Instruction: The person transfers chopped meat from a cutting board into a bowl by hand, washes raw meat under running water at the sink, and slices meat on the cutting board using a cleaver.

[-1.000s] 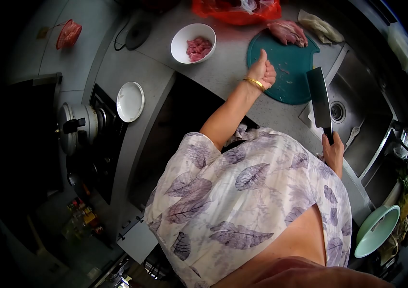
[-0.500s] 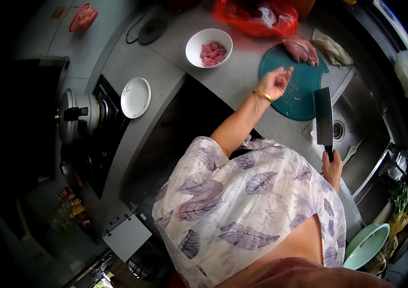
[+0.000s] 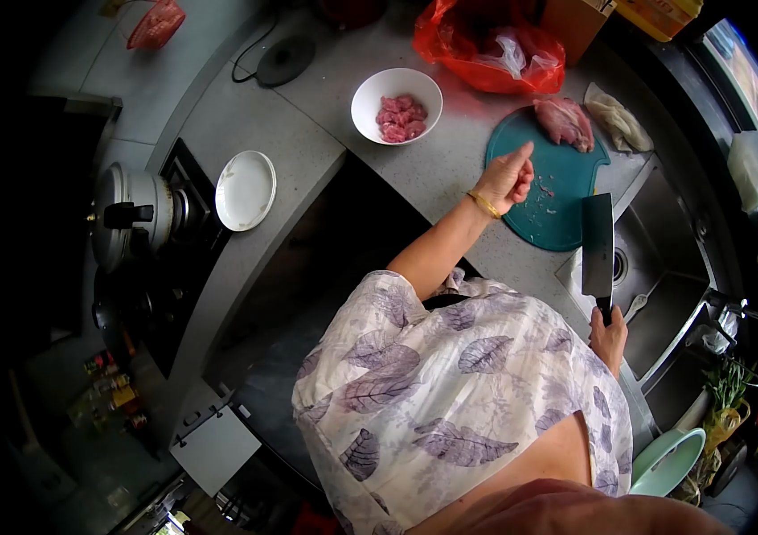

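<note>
My left hand (image 3: pixel 507 179), with a gold bangle at its wrist, is raised over the left edge of the green cutting board (image 3: pixel 553 214). Its fingers are curled in and the thumb points up; nothing shows in them. In my right hand (image 3: pixel 609 337) is the black handle of a cleaver (image 3: pixel 597 245), its broad blade pointing away from me beside the board's right edge. Small meat scraps lie on the board. A large piece of raw meat (image 3: pixel 564 123) rests at its far edge. Cut meat pieces (image 3: pixel 402 119) fill part of a white bowl (image 3: pixel 362 109).
The sink (image 3: pixel 659 259) is at the right, with a pale cloth (image 3: pixel 618 118) behind it. A red plastic bag (image 3: pixel 450 45) lies at the back. White plates (image 3: pixel 246 190) sit left, near the stove and a pot (image 3: pixel 143 209). A green basin (image 3: pixel 668 464) is lower right.
The view has shifted, so the counter items appear lower. My left hand's fingers loosened, then curled again near the board's left edge. My right hand still holds the cleaver.
</note>
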`<state>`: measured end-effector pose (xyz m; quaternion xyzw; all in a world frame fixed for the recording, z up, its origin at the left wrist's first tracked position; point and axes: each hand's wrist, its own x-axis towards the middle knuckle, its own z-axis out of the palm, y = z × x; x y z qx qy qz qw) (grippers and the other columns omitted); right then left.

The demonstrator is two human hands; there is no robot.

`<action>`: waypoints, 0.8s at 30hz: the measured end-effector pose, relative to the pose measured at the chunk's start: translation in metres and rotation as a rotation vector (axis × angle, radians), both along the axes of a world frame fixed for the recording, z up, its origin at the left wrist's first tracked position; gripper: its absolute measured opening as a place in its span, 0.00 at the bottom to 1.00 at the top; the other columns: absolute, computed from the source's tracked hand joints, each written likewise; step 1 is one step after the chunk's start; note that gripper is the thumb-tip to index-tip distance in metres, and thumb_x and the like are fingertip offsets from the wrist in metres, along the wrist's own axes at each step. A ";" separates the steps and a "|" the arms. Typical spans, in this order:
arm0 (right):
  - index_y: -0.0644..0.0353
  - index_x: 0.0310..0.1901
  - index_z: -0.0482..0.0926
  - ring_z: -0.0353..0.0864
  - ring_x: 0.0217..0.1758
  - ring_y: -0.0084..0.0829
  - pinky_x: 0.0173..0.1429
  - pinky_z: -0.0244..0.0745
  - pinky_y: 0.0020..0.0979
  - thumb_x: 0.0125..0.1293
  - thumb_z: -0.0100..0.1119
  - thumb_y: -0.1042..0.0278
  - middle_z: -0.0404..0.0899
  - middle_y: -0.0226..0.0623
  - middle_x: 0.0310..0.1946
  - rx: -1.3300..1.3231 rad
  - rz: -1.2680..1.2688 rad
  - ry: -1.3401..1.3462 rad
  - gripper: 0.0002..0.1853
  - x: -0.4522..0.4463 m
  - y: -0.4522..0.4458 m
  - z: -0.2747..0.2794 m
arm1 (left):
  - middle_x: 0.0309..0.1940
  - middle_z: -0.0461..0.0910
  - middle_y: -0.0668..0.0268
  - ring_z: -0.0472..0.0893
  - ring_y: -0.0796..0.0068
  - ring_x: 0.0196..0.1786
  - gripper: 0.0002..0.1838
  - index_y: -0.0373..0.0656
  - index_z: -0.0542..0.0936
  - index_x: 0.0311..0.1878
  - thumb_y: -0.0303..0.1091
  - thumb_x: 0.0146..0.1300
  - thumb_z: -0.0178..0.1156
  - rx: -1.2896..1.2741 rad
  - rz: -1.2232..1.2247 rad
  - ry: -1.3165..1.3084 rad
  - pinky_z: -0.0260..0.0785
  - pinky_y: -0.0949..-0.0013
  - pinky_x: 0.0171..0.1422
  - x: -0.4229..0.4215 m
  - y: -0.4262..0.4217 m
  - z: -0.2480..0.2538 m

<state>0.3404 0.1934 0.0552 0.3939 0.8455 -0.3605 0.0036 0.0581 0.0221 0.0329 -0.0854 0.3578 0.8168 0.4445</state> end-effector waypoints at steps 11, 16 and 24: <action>0.68 0.36 0.72 0.66 0.23 0.30 0.30 0.65 0.34 0.59 0.55 0.66 0.70 0.43 0.19 -0.013 -0.087 -0.034 0.12 0.005 -0.003 0.002 | 0.13 0.59 0.74 0.57 0.84 0.11 0.28 0.51 0.60 0.16 0.60 0.62 0.51 0.051 0.046 0.088 0.46 0.81 0.12 -0.025 -0.029 0.001; 0.65 0.33 0.70 0.66 0.18 0.25 0.22 0.64 0.30 0.61 0.54 0.62 0.68 0.35 0.16 0.041 -0.034 0.006 0.13 0.012 0.004 -0.011 | 0.19 0.68 0.69 0.67 0.79 0.21 0.23 0.39 0.73 0.33 0.54 0.65 0.46 -0.360 0.424 0.384 0.65 0.70 0.28 -0.079 -0.068 0.027; 0.68 0.32 0.70 0.67 0.19 0.35 0.26 0.65 0.35 0.60 0.56 0.63 0.70 0.48 0.19 0.041 -0.055 0.010 0.14 0.009 -0.002 -0.002 | 0.60 0.54 0.47 0.65 0.61 0.52 0.44 0.34 0.43 0.69 0.58 0.63 0.45 -0.382 0.411 0.222 0.50 0.58 0.68 -0.157 -0.103 -0.016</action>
